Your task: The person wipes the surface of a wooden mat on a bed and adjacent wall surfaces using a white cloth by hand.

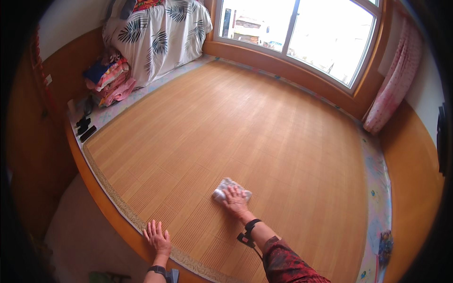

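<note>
My right hand [236,201] presses a folded white and grey cloth [221,189] onto the tan bamboo-look mat [245,127], its fingers laid over the top. The cloth's underside is hidden. Nearer to me on the left, my left hand [158,238] rests with spread fingers on the mat's patterned border [186,260], by the front edge of the raised platform. Nothing is in it. Both wrists wear dark bands, the right one with a small black device and a cable.
The platform's orange wooden edge [107,203] drops to a pale floor [80,226]. Folded bedding [115,82] and small black items [85,127] lie at left, beside a leaf-print cover [160,40]. A window [302,37] and pink curtain [396,78] stand behind. A dark brush-like object [385,245] lies at right.
</note>
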`<state>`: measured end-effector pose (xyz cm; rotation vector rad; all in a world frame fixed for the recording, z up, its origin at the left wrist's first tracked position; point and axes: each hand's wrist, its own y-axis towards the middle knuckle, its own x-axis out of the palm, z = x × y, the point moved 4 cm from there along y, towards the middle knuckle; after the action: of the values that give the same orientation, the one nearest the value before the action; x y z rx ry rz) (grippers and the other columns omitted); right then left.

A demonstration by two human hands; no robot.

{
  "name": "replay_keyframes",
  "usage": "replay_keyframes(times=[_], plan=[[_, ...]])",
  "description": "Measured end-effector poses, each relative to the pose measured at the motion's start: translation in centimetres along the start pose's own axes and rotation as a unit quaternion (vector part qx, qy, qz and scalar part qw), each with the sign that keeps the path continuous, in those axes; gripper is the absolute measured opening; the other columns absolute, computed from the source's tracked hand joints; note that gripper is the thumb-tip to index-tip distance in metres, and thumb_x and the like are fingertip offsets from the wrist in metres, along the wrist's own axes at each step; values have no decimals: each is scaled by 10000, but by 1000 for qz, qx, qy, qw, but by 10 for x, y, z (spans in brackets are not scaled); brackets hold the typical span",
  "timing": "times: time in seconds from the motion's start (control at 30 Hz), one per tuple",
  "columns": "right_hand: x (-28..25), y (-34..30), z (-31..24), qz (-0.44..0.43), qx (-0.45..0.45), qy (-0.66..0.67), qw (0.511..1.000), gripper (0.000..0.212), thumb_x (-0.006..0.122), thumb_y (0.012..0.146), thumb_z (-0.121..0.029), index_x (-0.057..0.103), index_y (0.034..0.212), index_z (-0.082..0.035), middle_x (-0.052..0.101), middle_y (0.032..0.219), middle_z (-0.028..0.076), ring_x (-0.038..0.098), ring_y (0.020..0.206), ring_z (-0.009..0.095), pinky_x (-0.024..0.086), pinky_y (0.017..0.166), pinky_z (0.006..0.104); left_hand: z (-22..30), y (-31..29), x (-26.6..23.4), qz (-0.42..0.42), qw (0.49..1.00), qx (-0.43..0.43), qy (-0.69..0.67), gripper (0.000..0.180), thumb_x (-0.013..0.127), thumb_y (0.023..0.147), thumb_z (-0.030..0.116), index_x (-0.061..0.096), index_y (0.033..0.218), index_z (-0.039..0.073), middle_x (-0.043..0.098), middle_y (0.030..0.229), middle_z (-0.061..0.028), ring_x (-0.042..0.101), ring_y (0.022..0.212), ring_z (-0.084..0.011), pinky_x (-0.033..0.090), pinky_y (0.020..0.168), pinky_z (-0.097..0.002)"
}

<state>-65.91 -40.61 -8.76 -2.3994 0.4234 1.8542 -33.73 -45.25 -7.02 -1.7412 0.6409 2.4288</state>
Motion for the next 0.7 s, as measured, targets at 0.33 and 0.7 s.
replay_keyframes(times=[0.33,0.7], plan=[[-53,-39,180,-2,362,-5,932,605,452,818,-446,302,1337,-175,229,1411,89,124,1320,301,84,1039,513,-1,-2,-5,-10,1000,-2,16,454,568,740,221,486,1166,90,387,1311,-104,288,1252,-277,122,1056,-465],[-7,-73,57,38,188,-51,980,612,532,771,-401,351,1305,-165,290,1378,112,204,1291,322,111,1028,517,6,0,-7,-14,1000,9,8,460,571,746,226,474,1176,95,384,1310,-108,282,1256,-283,130,1052,-479]])
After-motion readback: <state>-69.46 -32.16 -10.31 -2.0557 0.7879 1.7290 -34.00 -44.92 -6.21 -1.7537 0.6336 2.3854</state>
